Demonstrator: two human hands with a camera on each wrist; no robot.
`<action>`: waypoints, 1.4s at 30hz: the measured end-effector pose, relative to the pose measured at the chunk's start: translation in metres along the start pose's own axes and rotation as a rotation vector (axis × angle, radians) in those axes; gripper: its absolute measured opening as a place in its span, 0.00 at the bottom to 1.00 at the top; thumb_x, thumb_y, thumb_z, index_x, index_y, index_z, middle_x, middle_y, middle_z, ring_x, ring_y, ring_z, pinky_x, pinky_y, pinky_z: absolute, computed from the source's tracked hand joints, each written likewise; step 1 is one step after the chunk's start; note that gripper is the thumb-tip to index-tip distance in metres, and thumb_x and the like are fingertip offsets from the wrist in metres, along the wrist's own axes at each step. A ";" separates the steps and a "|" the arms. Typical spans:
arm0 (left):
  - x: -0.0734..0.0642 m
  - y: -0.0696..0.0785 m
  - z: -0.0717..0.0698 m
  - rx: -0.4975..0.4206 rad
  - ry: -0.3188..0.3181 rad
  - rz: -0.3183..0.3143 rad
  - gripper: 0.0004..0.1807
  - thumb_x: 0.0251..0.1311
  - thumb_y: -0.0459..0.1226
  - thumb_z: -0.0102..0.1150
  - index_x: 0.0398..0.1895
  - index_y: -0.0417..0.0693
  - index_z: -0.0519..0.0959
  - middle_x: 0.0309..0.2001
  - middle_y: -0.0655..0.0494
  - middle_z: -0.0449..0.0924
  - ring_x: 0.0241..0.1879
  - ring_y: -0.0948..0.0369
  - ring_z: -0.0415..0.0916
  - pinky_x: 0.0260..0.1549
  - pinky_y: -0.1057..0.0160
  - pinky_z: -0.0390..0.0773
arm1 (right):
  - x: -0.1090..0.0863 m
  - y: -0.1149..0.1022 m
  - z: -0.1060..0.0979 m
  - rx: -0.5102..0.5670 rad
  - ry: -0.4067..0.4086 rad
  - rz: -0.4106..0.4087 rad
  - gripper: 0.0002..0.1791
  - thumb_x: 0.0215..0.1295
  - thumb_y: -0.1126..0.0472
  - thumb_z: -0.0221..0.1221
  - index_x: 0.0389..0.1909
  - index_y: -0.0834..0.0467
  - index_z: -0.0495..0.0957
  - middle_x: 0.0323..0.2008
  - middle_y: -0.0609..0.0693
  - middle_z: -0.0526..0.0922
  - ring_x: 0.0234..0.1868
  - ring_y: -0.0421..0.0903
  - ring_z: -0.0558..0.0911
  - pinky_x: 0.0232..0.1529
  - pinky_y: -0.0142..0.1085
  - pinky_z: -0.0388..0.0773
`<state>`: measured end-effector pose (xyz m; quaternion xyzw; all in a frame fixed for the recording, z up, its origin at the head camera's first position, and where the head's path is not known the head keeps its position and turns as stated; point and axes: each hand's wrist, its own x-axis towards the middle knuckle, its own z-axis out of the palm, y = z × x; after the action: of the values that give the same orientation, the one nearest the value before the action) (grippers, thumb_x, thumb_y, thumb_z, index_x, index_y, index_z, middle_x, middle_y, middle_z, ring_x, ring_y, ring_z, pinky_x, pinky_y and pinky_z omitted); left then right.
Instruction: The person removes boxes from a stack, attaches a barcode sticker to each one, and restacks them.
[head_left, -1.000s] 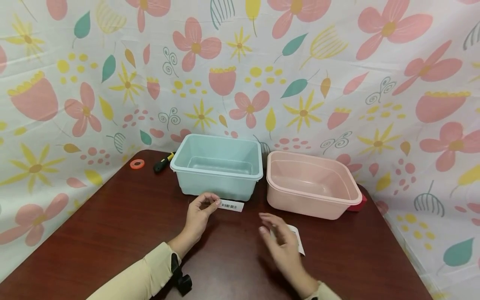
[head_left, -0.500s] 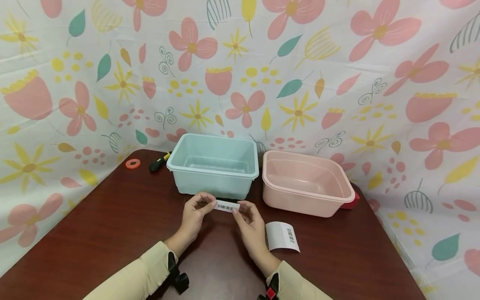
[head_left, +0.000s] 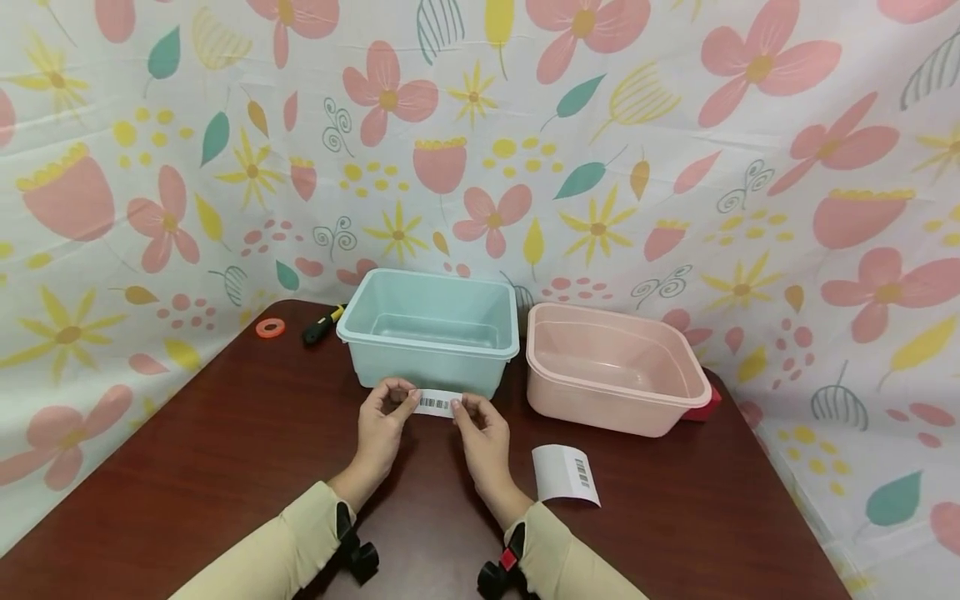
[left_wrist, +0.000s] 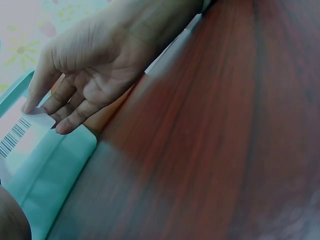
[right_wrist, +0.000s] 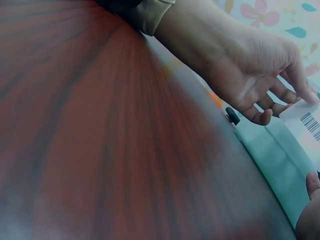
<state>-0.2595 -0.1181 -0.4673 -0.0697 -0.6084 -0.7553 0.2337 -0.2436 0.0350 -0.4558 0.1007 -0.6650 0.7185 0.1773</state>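
Observation:
Both hands hold a white barcode label [head_left: 436, 402] stretched level between them, just in front of the pale blue bin [head_left: 427, 362]. My left hand [head_left: 381, 433] pinches its left end between thumb and fingers. At the other end, my right hand [head_left: 482, 442] pinches it the same way. The left wrist view shows the right hand [left_wrist: 95, 65] from the side, thumb on the label [left_wrist: 22, 132]; part of the left hand [left_wrist: 11, 217] fills the lower corner. From the right wrist, the left hand [right_wrist: 255, 70] appears across the label [right_wrist: 306, 125].
A curled white sheet with a barcode [head_left: 564, 473] lies on the dark wood table [head_left: 210, 467], right of the hands. The pink bin [head_left: 600, 408] stands behind it, a red object [head_left: 703, 406] beside that bin. An orange ring [head_left: 270, 327] and a black-and-yellow handled tool [head_left: 322, 325] lie back left.
My right hand has come left from above the curled sheet and taken hold of the label's right end. Both hands have then shifted slightly left with the label. The curled sheet is now uncovered.

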 end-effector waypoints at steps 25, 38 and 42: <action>0.009 0.002 -0.002 0.188 0.152 0.106 0.13 0.64 0.30 0.66 0.49 0.34 0.80 0.38 0.36 0.78 0.37 0.53 0.72 0.37 0.63 0.73 | 0.013 0.014 0.027 -0.027 0.112 -0.038 0.08 0.66 0.66 0.66 0.41 0.67 0.83 0.35 0.60 0.84 0.37 0.48 0.80 0.38 0.31 0.76; 0.019 -0.019 -0.001 0.391 0.232 0.195 0.10 0.61 0.44 0.71 0.41 0.52 0.83 0.36 0.57 0.82 0.42 0.57 0.71 0.48 0.52 0.66 | 0.038 0.047 0.017 -0.278 0.175 -0.368 0.03 0.66 0.61 0.67 0.36 0.56 0.87 0.32 0.48 0.85 0.34 0.44 0.82 0.35 0.46 0.81; 0.024 -0.019 -0.005 0.462 0.261 0.230 0.09 0.61 0.45 0.71 0.40 0.53 0.86 0.37 0.58 0.84 0.44 0.56 0.71 0.49 0.52 0.62 | 0.043 0.048 0.019 -0.320 0.145 -0.486 0.03 0.66 0.62 0.67 0.37 0.57 0.86 0.32 0.47 0.84 0.32 0.44 0.82 0.31 0.44 0.80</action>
<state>-0.2878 -0.1263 -0.4757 0.0146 -0.7171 -0.5677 0.4040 -0.3034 0.0190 -0.4822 0.1762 -0.7116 0.5465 0.4050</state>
